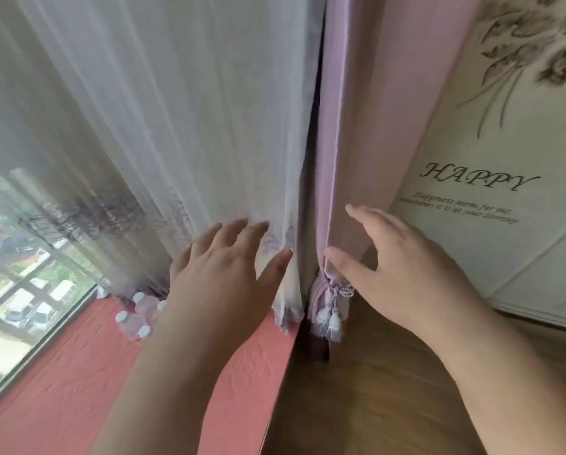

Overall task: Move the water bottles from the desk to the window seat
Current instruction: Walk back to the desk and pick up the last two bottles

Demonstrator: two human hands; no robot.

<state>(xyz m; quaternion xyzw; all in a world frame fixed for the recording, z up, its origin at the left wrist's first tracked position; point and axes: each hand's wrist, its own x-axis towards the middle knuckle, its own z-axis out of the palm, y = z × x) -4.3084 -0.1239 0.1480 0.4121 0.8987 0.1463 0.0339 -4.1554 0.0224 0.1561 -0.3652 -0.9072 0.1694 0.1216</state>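
Several water bottles sit at the window seat's far edge, under the sheer curtain. I see left hand and right hand spread, holding nothing. Light, smooth plastic, I judge; grip mid-body.

Only 1 view, head-worn: it looks forward and down, close to the sheer white curtain filling the upper left of the frame, with the pink quilted window seat at lower left and brown wooden floor at lower right.
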